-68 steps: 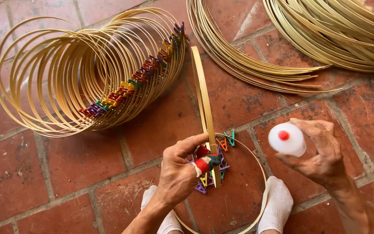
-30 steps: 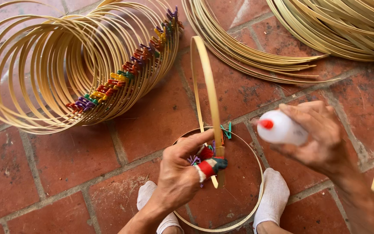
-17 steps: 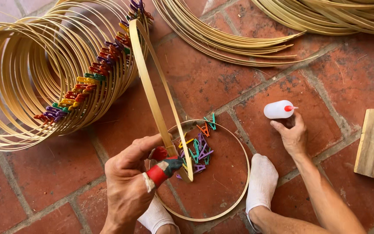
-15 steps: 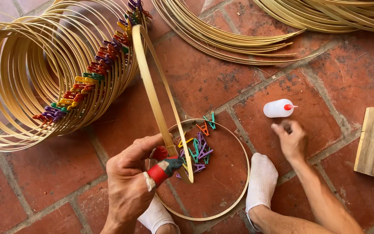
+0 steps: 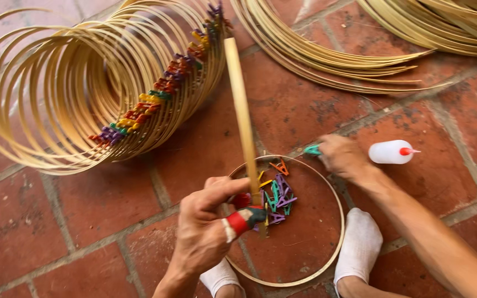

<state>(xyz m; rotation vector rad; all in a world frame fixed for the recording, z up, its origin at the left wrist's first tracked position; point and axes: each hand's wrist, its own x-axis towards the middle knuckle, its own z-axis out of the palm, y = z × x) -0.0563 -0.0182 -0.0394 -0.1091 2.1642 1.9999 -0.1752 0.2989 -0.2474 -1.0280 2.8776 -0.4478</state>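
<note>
Left hand (image 5: 202,232) pinching upright bamboo hoop (image 5: 241,116), edge-on, right hand (image 5: 342,157) gripping green clip (image 5: 312,149)

Single head-worn view, looking steeply down from close above the seated person's hands and socked feet onto the brick floor (image 5: 111,209). Frame spans hoop stack (image 5: 84,94) upper left to bottle (image 5: 390,152) right.

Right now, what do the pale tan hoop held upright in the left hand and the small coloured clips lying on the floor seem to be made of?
The pale tan hoop looks like a thin split bamboo or rattan strip, matte and unvarnished, with a straw colour and faint lengthwise grain. The small coloured clips look like moulded plastic: bright, uniform purple, green and orange with a slight sheen. The left hand pinches the hoop; the right hand touches a green clip.
</note>
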